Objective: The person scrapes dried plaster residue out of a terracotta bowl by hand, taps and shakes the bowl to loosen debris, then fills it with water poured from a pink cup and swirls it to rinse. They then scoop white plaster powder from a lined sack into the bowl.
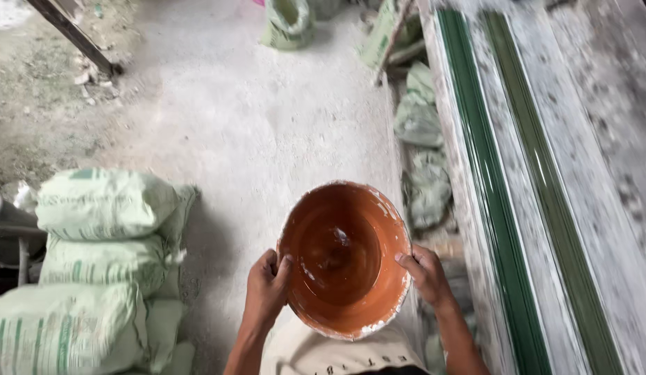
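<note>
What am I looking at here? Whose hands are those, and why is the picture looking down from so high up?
The camera sits on a person's head and looks down, so you see what that person sees. The two bare hands are their own. The left hand and the right hand each grip one side of a round orange bowl, with white smears on its rim and nothing much inside. Below is a pale, dusty concrete floor. At the left lie stacked pale green sacks. At the right, long shiny green strips run along a grey slab, with crumpled sacks beside it.
</note>
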Action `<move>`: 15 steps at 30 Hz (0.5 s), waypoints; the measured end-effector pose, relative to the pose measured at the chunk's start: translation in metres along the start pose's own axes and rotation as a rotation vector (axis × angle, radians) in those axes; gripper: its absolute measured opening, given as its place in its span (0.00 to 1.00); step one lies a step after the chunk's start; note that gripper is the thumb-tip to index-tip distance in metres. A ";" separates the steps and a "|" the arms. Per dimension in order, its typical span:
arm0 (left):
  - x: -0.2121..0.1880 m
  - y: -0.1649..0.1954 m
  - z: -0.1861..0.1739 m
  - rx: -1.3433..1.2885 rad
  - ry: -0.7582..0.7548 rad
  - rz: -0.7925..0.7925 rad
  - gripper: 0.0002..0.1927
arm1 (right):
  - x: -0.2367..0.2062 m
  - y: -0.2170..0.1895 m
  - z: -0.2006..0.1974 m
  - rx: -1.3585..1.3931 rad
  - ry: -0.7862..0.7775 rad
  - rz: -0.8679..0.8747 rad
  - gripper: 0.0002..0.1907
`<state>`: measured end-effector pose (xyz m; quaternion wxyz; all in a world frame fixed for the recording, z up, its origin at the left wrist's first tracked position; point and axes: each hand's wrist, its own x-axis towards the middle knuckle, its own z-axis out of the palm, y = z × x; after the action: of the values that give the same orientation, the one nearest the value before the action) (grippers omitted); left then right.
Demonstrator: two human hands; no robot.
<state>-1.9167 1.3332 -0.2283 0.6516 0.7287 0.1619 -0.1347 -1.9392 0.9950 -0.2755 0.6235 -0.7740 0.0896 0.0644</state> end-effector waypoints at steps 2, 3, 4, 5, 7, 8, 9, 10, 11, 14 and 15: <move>0.059 0.028 0.002 0.001 0.060 0.045 0.20 | 0.080 -0.024 -0.005 -0.016 -0.023 0.005 0.12; 0.089 0.042 0.001 -0.001 0.090 0.068 0.20 | 0.120 -0.036 -0.006 -0.030 -0.033 0.021 0.11; 0.119 0.058 -0.001 -0.005 0.118 0.088 0.20 | 0.159 -0.048 -0.007 -0.049 -0.056 0.017 0.12; 0.150 0.073 -0.003 -0.053 0.123 0.036 0.20 | 0.196 -0.060 -0.006 -0.067 -0.074 0.005 0.15; 0.216 0.104 -0.009 -0.141 0.124 -0.058 0.18 | 0.270 -0.081 0.000 -0.074 -0.098 -0.011 0.17; 0.249 0.118 -0.013 -0.143 0.125 -0.049 0.19 | 0.306 -0.090 0.006 -0.063 -0.110 -0.010 0.16; 0.283 0.132 -0.019 -0.144 0.124 -0.041 0.19 | 0.341 -0.098 0.013 -0.051 -0.120 -0.006 0.15; 0.318 0.146 -0.025 -0.143 0.123 -0.031 0.19 | 0.377 -0.106 0.022 -0.069 -0.118 -0.005 0.15; 0.355 0.160 -0.032 -0.137 0.109 -0.030 0.19 | 0.413 -0.113 0.032 -0.083 -0.114 -0.003 0.16; 0.466 0.205 -0.056 -0.083 0.066 -0.028 0.17 | 0.517 -0.134 0.065 -0.128 -0.076 0.029 0.16; 0.502 0.220 -0.063 -0.050 0.045 -0.023 0.17 | 0.549 -0.141 0.075 -0.145 -0.054 0.046 0.16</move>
<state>-1.3699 1.4048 -0.2259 0.6641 0.7132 0.1884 -0.1217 -1.3718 1.0649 -0.2731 0.5663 -0.8129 0.0857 0.1060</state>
